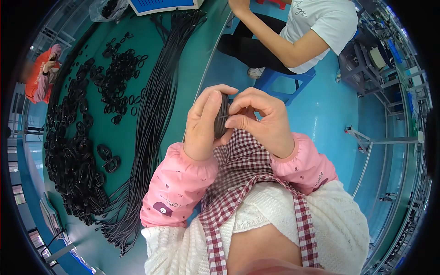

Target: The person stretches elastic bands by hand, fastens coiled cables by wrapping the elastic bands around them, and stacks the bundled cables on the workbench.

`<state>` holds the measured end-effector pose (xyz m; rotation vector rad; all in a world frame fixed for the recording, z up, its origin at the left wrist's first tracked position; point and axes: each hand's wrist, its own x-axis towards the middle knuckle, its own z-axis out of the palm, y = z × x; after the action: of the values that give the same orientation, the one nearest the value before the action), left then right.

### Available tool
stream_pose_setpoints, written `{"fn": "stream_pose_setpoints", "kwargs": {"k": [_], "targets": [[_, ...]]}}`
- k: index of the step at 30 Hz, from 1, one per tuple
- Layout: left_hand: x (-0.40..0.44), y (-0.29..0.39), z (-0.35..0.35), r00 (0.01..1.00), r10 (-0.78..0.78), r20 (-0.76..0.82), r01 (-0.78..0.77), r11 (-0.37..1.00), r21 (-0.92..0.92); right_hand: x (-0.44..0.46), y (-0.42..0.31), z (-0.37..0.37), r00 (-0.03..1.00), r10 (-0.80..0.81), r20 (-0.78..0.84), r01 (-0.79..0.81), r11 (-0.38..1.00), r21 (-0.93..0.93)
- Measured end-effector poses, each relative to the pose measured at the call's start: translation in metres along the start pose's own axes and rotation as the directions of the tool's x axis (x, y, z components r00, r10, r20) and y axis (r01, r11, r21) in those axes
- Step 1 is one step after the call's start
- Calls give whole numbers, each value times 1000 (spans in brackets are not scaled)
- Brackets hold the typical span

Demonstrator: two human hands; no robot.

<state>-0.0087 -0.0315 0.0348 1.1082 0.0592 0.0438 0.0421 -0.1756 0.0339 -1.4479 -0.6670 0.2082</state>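
Note:
A coiled black cable [222, 117] is held in front of my chest, over the checked apron. My left hand [204, 120] wraps its fingers and thumb around the coil from the left. On the other side, my right hand [261, 119] pinches at the coil's edge with thumb and fingertips; what exactly sits in that pinch is hidden. Left of my hands, a long bundle of straight black cables [158, 98] runs along the green table [126, 160].
Small black rings [118, 78] are scattered on the table. Beyond them lies a heap of coiled cables [75, 169]. A blue and white bin [162, 5] stands at the far end. Another person [298, 36] sits on a blue stool [286, 82]; a metal frame [380, 140] stands at right.

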Motion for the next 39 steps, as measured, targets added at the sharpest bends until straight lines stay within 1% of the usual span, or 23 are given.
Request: {"fn": "stream_pose_setpoints", "kwargs": {"k": [2,5,8,11,14,15,17,20,22,23,26,29,33,34,35,37,38,39], "targets": [[-2,4,4,1000,-17,11,17,999,-34,2,9,-1,999,49,21,-52,984,170],[3,-2,0,1000,-6,-3,6,998,-57,5,12,2,996,87,12,-88,965,246],[2,-4,0,1000,5,15,-5,999,-40,5,5,0,999,22,33,-23,999,27],[2,-4,2,1000,6,10,-6,999,-39,9,14,-10,985,-80,150,104,982,-159],[2,-7,-1,1000,26,9,-25,996,-84,10,17,-11,971,-159,177,183,974,-130],[3,-9,-1,999,54,-10,-54,997,-52,10,17,-10,948,-248,198,286,938,-194],[5,-12,-2,993,109,-45,-108,994,14,9,15,-7,876,-409,255,474,824,-308],[3,-14,-7,999,42,34,-40,998,-47,9,9,-15,795,-468,385,581,770,-264],[1,-10,-6,998,-23,55,29,993,-117,9,13,-22,865,-344,364,383,923,-38],[1,-8,-6,998,-44,53,51,990,-128,8,15,-24,889,-276,364,266,961,79],[3,-2,-8,996,-89,20,91,989,-116,9,16,-24,973,-138,185,154,985,-72],[4,-3,-8,1000,6,-15,-6,1000,-25,6,16,-24,987,-158,15,157,960,-231],[5,-9,-9,998,43,-42,-42,999,16,2,2,-2,931,-363,41,346,838,-422],[5,-10,-9,997,54,-56,-54,998,13,4,5,0,884,-461,83,429,726,-538],[6,-10,-8,995,68,-71,-68,998,10,4,7,2,854,-511,99,464,661,-589],[4,-7,-5,983,115,-141,-96,986,134,2,8,6,786,-602,142,519,518,-680],[4,-7,-3,975,139,-174,-105,975,195,3,5,11,793,-599,110,502,541,-675],[4,-8,-3,968,186,-169,-145,963,227,3,6,12,807,-583,93,479,554,-680]]}}
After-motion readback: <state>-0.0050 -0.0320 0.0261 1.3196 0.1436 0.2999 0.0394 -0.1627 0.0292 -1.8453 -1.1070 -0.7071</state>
